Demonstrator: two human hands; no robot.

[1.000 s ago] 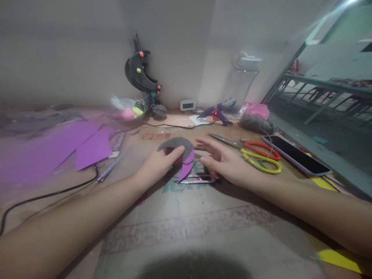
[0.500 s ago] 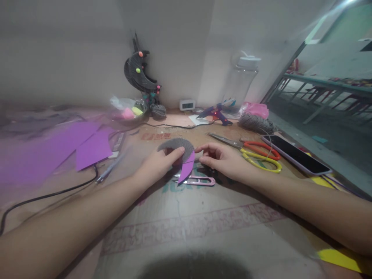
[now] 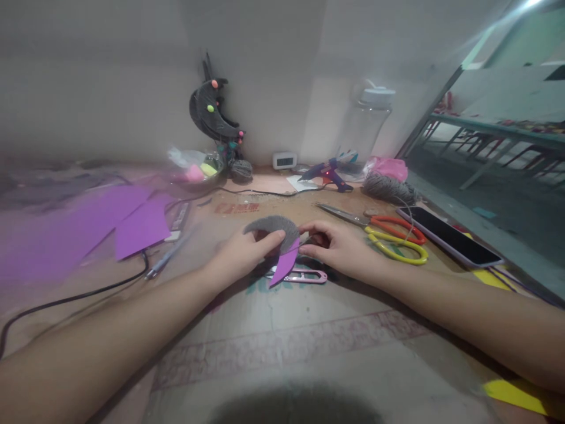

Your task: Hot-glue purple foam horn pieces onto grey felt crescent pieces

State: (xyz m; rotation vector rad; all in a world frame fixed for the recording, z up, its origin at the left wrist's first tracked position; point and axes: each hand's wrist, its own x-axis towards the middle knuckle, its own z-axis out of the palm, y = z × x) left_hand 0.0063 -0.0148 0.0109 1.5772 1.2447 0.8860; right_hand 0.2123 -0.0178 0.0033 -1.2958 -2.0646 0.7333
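Note:
My left hand (image 3: 241, 253) is closed on a purple crescent (image 3: 285, 266), its thumb on the part wrapped in grey yarn (image 3: 282, 225). The crescent's lower tip shows bare purple and points down toward me. Beside its right edge, my right hand (image 3: 338, 244) has thumb and fingers drawn together at the grey strand; how firmly they close on it is too small to tell. Pink thread snips (image 3: 309, 275) lie on the table under the crescent's tip, partly covered by it.
Scissors with orange and yellow handles (image 3: 397, 238) and a phone (image 3: 450, 235) lie right. Behind are a glue gun (image 3: 329, 174), grey yarn (image 3: 388, 187), a small clock (image 3: 284, 160) and a clear bottle (image 3: 368, 123). Purple sheets (image 3: 143, 227) and a pen (image 3: 161, 264) lie left.
The crescent and my left hand have shifted slightly right and toward me. My right hand's fingers have come closer together, near the crescent's edge.

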